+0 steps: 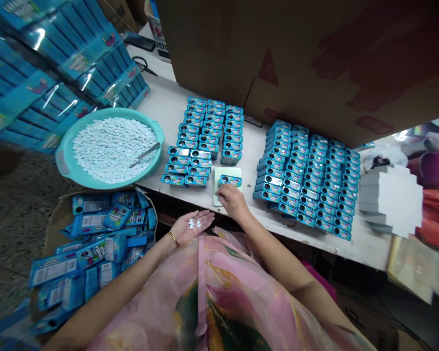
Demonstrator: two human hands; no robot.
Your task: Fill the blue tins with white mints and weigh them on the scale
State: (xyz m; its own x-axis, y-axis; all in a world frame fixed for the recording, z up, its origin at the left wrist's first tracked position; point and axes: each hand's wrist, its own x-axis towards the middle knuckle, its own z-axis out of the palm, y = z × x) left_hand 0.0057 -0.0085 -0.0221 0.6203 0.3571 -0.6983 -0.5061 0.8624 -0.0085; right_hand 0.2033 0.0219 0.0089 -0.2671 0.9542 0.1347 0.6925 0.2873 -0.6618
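Observation:
My left hand [190, 226] lies palm up with its fingers spread, and several small white tablets [194, 224] rest on the palm. Just beyond my lap, my right hand [231, 200] is closed in a pinch at the near edge of a blue tin [230, 181]; what its fingertips hold is too small to make out. That tin stands on a small pale scale [237, 172]. Left of the scale are rows of similar blue tins [197, 180]. A turquoise basin [159, 127] full of white tablets, with a metal spoon [145, 154] in it, sits farther left.
Many blue tins [303, 200] stand in rows on the right of the white table [373, 248]. Behind rises a large cardboard box [212, 48]. Wrapped blue packs [76, 63] are stacked at left, above a carton of blue pouches [91, 222]. Scissors [145, 67] lie at the back.

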